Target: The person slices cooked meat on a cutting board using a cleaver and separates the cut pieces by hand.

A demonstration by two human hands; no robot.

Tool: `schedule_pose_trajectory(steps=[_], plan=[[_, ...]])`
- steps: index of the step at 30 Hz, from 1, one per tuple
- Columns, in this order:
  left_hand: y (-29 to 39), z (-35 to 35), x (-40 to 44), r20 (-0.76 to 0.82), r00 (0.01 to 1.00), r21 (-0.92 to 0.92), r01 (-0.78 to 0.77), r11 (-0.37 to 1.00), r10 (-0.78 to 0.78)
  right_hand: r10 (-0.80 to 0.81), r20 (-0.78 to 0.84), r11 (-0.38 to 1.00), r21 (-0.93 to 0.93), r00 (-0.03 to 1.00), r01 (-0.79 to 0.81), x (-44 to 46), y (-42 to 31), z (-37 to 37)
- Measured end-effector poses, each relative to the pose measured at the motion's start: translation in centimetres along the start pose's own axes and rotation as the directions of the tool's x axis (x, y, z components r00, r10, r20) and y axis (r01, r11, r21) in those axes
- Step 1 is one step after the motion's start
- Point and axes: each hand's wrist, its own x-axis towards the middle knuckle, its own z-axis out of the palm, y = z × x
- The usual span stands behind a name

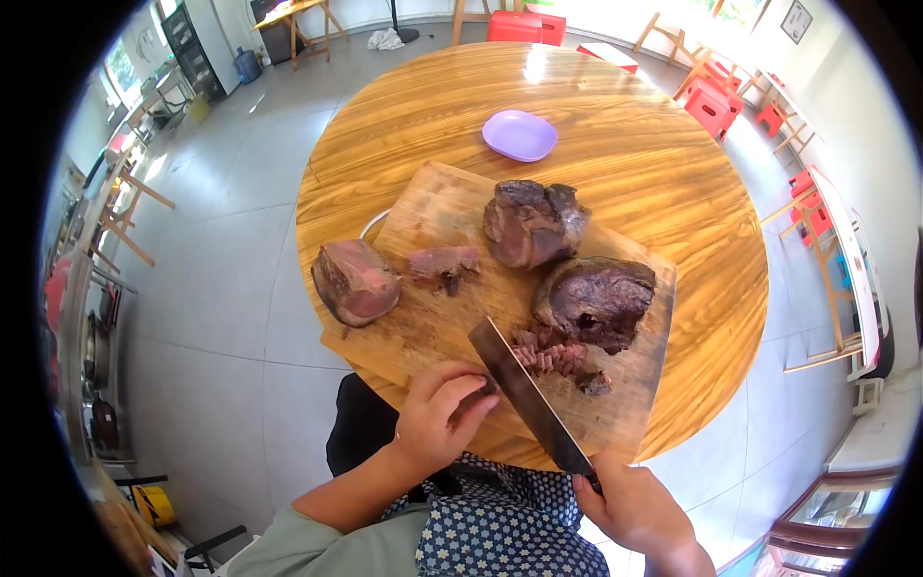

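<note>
My right hand (pixel 635 505) grips the handle of a cleaver (pixel 529 394), whose long blade slants up and left over the wooden cutting board (pixel 433 207). Left of the blade, my left hand (pixel 444 413) is curled with a small dark piece of meat (pixel 489 385) at its fingertips, partly hidden. Sliced meat (pixel 558 358) lies just right of the blade, beside a dark offcut (pixel 594 383). Behind it sit two big dark chunks of meat, one nearer (pixel 601 298) and one farther (pixel 529 226). A pink-faced chunk (pixel 356 281) and a thick strip of meat (pixel 442 263) lie at the left.
The board rests on a round wooden table (pixel 711 240). A purple plate (pixel 519 135) stands beyond the board. Red stools (pixel 710 104) and a white-topped table (pixel 846 260) are on the right, with shelving (pixel 101 356) along the left wall.
</note>
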Motion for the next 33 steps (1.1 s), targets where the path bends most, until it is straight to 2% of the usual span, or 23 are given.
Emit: schedule_pose_trajectory(steps=[4, 7, 10, 13, 16, 18, 19, 21, 25, 27, 31, 33], plan=[[0.3, -0.1, 0.1, 0.031, 0.996, -0.020, 0.078, 0.997, -0.078, -0.026, -0.031, 1.000, 0.004, 0.999, 0.027, -0.4, -0.3, -0.4], [0.6, -0.2, 0.3, 0.043, 0.998, 0.047, 0.035, 0.998, -0.037, -0.036, -0.042, 0.999, 0.004, 0.998, 0.036, -0.5, -0.1, -0.4], [0.9, -0.1, 0.1, 0.020, 0.992, 0.001, 0.124, 0.992, -0.124, -0.060, -0.040, 0.998, -0.008, 0.997, 0.059, -0.5, 0.1, -0.2], [0.5, 0.1, -0.4, 0.020, 0.992, 0.009, 0.126, 0.992, -0.126, -0.044, 0.005, 0.999, -0.013, 0.999, 0.044, -0.6, 0.0, -0.1], [0.6, 0.3, -0.4, 0.021, 0.988, -0.020, 0.156, 0.987, -0.156, -0.121, -0.015, 0.992, -0.047, 0.993, 0.120, -0.8, 0.4, 0.4], [1.0, 0.3, 0.0, 0.013, 0.986, -0.022, 0.165, 0.986, -0.164, -0.215, -0.133, 0.973, 0.049, 0.967, 0.224, -1.1, 0.3, 0.4], [1.1, 0.3, 0.1, 0.002, 0.985, -0.023, 0.173, 0.985, -0.173, -0.214, -0.135, 0.973, 0.052, 0.967, 0.223, -1.3, 0.2, 0.2], [0.9, 0.3, 0.0, -0.006, 0.990, 0.002, 0.144, 0.990, -0.144, -0.113, 0.010, 0.993, 0.030, 0.994, 0.113, -1.7, 0.1, -0.2], [0.5, 0.6, -0.1, -0.041, 0.993, 0.003, 0.112, 0.994, -0.111, -0.120, 0.037, 0.992, 0.028, 0.992, 0.119, -1.5, 0.7, 0.3], [0.6, 0.6, 0.1, -0.039, 0.993, 0.013, 0.109, 0.994, -0.108, -0.095, 0.201, 0.995, -0.024, 0.975, 0.102, -1.0, 0.4, -0.1], [0.4, 0.5, 0.0, -0.033, 0.993, 0.028, 0.111, 0.993, -0.110, -0.057, 0.255, 0.998, -0.016, 0.965, 0.063, -0.5, 0.3, -0.2], [0.4, 0.4, 0.0, -0.025, 0.993, 0.032, 0.120, 0.992, -0.120, -0.166, 0.161, 0.986, 0.018, 0.973, 0.165, -0.4, 0.8, 0.0]])
